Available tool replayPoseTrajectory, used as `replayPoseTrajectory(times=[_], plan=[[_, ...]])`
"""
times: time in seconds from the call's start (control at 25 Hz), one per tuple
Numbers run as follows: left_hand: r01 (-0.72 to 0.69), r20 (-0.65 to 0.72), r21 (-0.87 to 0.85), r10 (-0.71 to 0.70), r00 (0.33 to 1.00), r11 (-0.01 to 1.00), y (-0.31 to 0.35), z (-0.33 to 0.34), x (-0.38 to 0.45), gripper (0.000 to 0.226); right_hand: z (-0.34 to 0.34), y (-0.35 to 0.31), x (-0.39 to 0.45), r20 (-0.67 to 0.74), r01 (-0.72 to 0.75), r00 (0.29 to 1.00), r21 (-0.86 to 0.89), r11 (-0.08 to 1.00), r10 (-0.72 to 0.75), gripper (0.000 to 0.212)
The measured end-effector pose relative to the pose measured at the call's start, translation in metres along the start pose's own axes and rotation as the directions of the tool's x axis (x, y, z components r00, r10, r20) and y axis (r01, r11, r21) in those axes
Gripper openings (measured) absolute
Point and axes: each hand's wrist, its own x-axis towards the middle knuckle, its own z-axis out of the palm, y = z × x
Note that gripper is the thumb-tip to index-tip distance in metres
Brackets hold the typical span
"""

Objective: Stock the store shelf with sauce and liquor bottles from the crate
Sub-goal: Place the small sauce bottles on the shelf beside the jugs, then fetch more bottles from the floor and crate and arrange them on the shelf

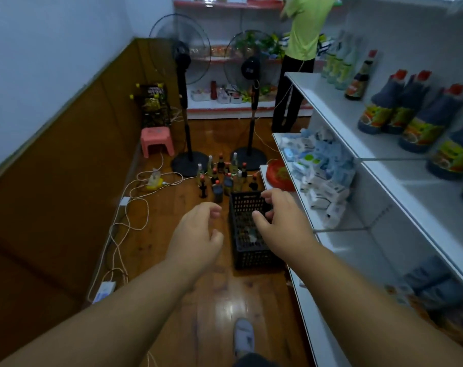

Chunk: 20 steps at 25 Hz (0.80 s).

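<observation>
Both arms are out in front of me, reaching down the aisle. My left hand (198, 234) hangs over the wooden floor (172, 234) just left of the black crate (247, 250), fingers loosely curled and holding nothing. My right hand (280, 221) is over the crate's far right part, fingers spread apart and bent, thumb out, also holding nothing. Whether it touches the rim, I cannot tell.

The crate sits on the floor right against the foot of the white shelf (331, 120). Just beyond it, a cluster of bottles (222, 173) stands upright on the floor, dark ones and clear ones mixed, near the bases of two standing fans (184, 75).

Up on the shelf's top level to my right, big dark sauce bottles (410, 112) with red caps are lined up, and further back some pale clear bottles (338, 62). One level down lies a heap of small white and blue packets (317, 160). At the far end, a person in a green shirt (304, 27) faces another shelf.
</observation>
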Motion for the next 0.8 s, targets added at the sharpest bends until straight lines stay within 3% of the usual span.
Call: replayPoseTrajectory(times=[0.36,0.6,0.8], plan=[[0.2,-0.049,0.036,-0.199,0.979,0.979,-0.072,-0.022,0.179,0.043,0.097,-0.029,0.231,0.21,0.059,0.975,0.063,0.996,-0.071,0.044],[0.235,0.089,0.013,-0.235,0.968,0.972,-0.18,-0.035,0.311,0.04,0.206,-0.055,0.355,0.282,-0.027,0.959,0.036,0.999,0.015,0.043],[0.177,0.269,0.021,-0.176,0.947,0.984,-0.208,-0.042,0.44,0.042,0.235,-0.057,0.443,0.234,-0.19,0.955,0.014,0.982,0.181,0.041]])
